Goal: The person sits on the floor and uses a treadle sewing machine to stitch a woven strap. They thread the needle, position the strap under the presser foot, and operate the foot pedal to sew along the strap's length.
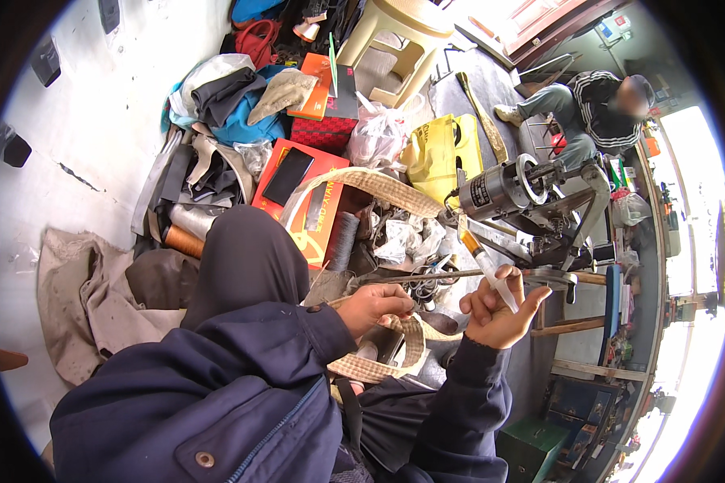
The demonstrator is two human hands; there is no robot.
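My right hand (495, 312) grips a slim translucent syringe (486, 262) between its fingers, with the thumb stretched out to the right. Amber liquid fills part of its barrel, and its narrow end points up toward the metal machine (491, 191). Over my lap, my left hand (376, 308) is closed in a pinch; what it holds, if anything, is too small to make out. A beige checkered strap (379, 187) loops between my knees, and its lower part (413, 346) passes just beneath my left hand.
A black phone (289, 175) lies on a red box (314, 211), with grey thread (343, 241) beside it. Farther off are a yellow bag (439, 157), a plastic stool (403, 36) and piled cloth (225, 101). The machine's crank (552, 278) is right of my right hand. A person (608, 113) sits at far right.
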